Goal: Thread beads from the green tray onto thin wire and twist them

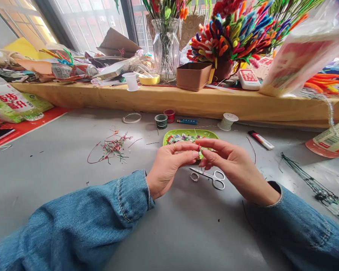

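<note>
My left hand (169, 165) and my right hand (234, 162) meet fingertip to fingertip over the front of a green tray (214, 132) of small coloured beads. A thin red cord (198, 148) runs between the fingertips. My left thumb and fingers are pinched on it, and my right fingers are curled in on it from the other side; the exact grip is partly hidden. Just below lie small silver scissors (217, 180) with their blades beneath my fingers, and a silver ring-shaped coil (194, 176) beside them.
Behind the tray stand a green thread spool (161, 121), red spool (169, 115), blue lighter (187, 121) and white spool (228, 122). Cord scraps (114, 146) lie left; a dark lighter (261, 140), bottle (332, 138) and knotted cords (313, 184) lie right. A cluttered ledge (101, 98) runs behind.
</note>
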The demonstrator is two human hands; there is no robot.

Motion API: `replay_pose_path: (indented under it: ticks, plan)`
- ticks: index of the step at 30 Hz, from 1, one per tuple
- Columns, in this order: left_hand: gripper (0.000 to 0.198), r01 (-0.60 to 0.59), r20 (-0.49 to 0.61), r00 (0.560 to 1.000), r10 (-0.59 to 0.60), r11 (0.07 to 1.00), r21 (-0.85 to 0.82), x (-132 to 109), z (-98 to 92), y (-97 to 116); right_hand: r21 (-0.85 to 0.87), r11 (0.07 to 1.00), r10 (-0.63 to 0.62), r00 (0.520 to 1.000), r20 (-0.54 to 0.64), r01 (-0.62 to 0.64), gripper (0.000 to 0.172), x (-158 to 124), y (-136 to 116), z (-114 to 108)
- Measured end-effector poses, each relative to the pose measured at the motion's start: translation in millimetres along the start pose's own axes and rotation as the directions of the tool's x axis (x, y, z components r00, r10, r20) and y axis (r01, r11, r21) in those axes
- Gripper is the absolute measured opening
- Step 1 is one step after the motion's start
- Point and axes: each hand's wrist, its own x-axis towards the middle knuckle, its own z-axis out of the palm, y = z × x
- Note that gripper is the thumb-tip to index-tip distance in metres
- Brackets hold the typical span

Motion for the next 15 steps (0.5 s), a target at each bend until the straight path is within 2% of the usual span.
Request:
replay_pose_path:
  ticks: [5, 10, 13, 15]
  plan:
    - [0.015, 0.038, -0.018, 0.999, -0.038, 0.999, 0.004, 0.0, 0.3, 0.7, -0.050, 0.998, -0.024, 0.999, -0.027, 0.023, 0.020, 0.8, 0.7, -1.9]
    - [0.014, 0.060, -0.010, 0.998, -0.060, 0.998, 0.011, 0.2, -0.2, 0.6, -0.092, 0.994, -0.056, 0.998, 0.016, 0.057, 0.030, 1.2, 1.6, -2.0]
    - [0.013, 0.064, -0.004, 0.998, -0.064, 0.998, 0.024, 0.3, -0.8, 0.2, -0.145, 0.986, -0.078, 0.996, 0.042, 0.084, 0.023, 0.7, 1.5, -2.5]
    - [0.013, 0.075, -0.009, 0.997, -0.074, 0.997, 0.032, 0.5, -1.3, -0.2, -0.192, 0.978, -0.085, 0.996, 0.008, 0.085, 0.020, 0.3, 1.9, -2.6]
